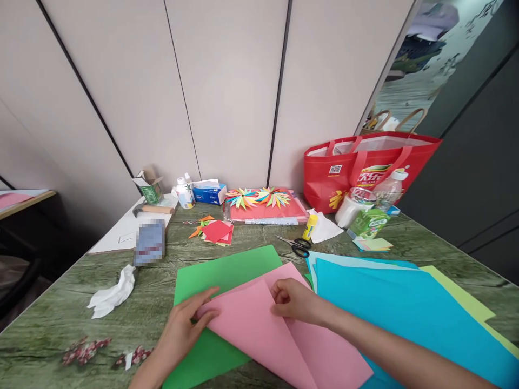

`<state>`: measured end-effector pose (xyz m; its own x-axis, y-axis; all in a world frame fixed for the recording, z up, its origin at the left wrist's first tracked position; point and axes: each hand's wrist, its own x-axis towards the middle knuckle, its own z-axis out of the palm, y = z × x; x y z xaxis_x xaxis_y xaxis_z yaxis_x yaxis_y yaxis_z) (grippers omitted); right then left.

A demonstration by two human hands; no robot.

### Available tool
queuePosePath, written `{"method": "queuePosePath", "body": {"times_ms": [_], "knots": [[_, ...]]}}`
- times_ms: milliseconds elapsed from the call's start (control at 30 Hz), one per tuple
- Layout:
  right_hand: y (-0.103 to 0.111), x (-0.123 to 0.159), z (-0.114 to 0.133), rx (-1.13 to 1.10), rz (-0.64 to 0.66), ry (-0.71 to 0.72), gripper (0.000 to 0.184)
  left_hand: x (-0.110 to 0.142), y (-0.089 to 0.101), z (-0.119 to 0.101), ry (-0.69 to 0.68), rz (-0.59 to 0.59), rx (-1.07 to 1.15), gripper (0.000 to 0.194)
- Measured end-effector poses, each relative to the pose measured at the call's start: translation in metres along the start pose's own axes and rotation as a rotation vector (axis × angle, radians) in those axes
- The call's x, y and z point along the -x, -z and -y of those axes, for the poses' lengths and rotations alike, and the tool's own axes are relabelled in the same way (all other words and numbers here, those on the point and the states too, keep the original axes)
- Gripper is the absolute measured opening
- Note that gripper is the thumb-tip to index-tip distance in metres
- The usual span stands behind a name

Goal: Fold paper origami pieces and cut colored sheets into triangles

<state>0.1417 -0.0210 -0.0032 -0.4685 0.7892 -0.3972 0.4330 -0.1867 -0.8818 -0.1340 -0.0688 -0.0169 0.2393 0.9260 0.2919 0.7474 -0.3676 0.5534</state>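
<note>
A pink sheet of paper (247, 319) is bent over on itself in front of me, its fold not pressed flat where I can see it. My left hand (190, 319) grips its left corner between thumb and fingers. My right hand (294, 300) pinches the upper edge of the turned-over layer. Beneath the pink paper lies a green sheet (227, 270) flat on the table. Large blue sheets (389, 302) sit to the right, under my right forearm. Black-handled scissors (299, 248) and a yellow glue stick (310, 227) are beyond the papers.
Two colourful folded-paper stars (257, 198) rest on a red paper pack (300, 210) at the back. Small red paper squares (219, 232), a hammer (154, 209) and a crumpled tissue (111, 294) lie leftward. A red bag (332, 173) and a clear bottle (391, 189) stand back right.
</note>
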Motion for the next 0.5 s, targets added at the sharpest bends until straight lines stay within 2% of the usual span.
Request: {"method": "queuePosePath", "body": {"times_ms": [133,200,267,367,433,500], "knots": [[0.001,0.006,-0.011,-0.105,0.07,-0.014,0.033,-0.014,0.003,-0.008,-0.122,0.133,-0.11,0.03],[0.0,0.007,-0.01,-0.048,0.012,0.046,0.039,-0.023,0.005,-0.013,-0.154,0.175,-0.195,0.029],[-0.001,0.006,-0.01,0.029,-0.082,0.127,0.04,-0.027,0.007,-0.019,-0.201,0.129,-0.308,0.029],[0.0,0.002,-0.011,0.075,-0.143,0.194,0.042,-0.021,0.007,-0.028,-0.363,0.072,-0.442,0.035],[0.001,0.001,-0.014,0.069,-0.131,0.211,0.041,-0.011,0.004,-0.033,-0.512,0.164,-0.469,0.043],[0.001,0.0,-0.018,0.065,-0.126,0.224,0.032,-0.003,0.001,-0.035,-0.608,0.26,-0.503,0.051]]}}
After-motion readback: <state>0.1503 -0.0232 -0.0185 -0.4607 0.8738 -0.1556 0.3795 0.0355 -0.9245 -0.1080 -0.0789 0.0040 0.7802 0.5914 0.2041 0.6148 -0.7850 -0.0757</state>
